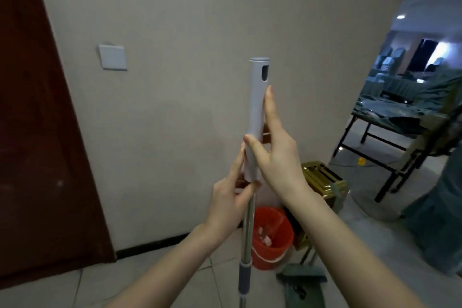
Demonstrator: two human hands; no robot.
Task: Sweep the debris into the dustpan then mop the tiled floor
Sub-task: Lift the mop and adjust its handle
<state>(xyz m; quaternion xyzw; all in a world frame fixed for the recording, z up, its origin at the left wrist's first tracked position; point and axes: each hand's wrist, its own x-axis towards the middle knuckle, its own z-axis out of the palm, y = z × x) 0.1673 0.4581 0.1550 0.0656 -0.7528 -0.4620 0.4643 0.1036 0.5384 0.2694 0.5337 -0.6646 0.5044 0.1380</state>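
I am holding the mop handle (248, 230) upright at mid-frame, left hand (230, 205) pinching it just below the grey grip (257, 107), right hand (277, 157) curling round that grip with forefinger straight, and, I judge, needing firmer wraps before working it across the tiled floor (95, 287).

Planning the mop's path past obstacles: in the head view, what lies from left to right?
Brown door → wall switch → mop handle → gold rack → folding table.
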